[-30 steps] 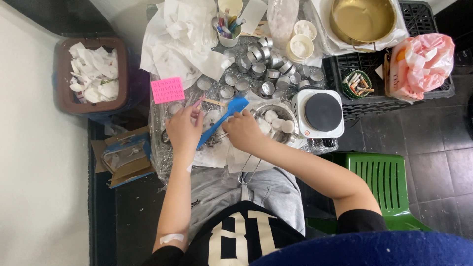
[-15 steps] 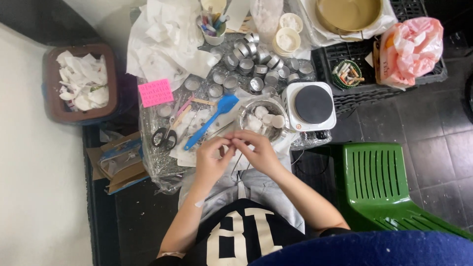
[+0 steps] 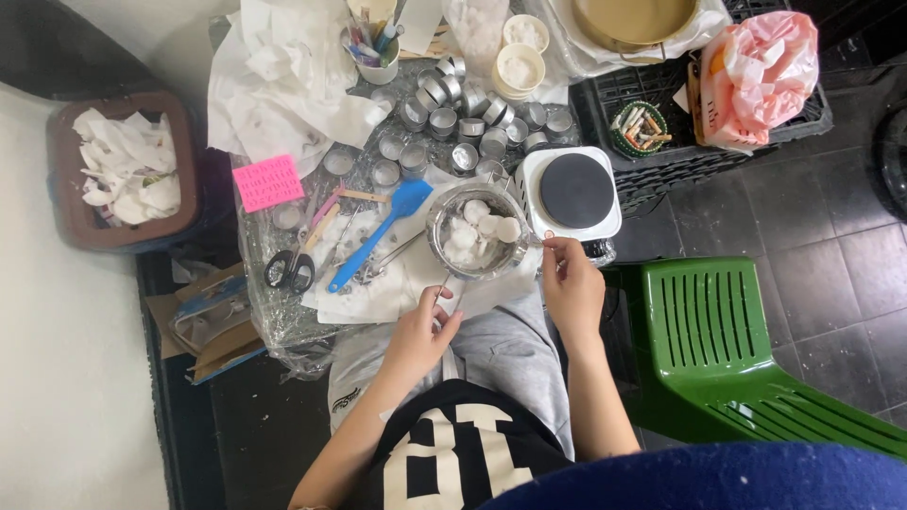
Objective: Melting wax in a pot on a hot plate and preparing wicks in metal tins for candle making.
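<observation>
Seen from above, the seated person's left hand (image 3: 422, 332) closes around the handle of a small round metal pot (image 3: 475, 231) holding white wax pieces, at the near edge of the cluttered bench (image 3: 283, 316), while the right hand (image 3: 571, 283) pinches something too small to identify beside the pot's rim. Just right stands a white electric hotplate with a bare black round plate (image 3: 573, 192); the wax looks solid, so melting seems ahead. Left lies a blue silicone spatula (image 3: 383, 231), and beyond, many empty small metal tealight cups (image 3: 463, 123) wait unfilled.
</observation>
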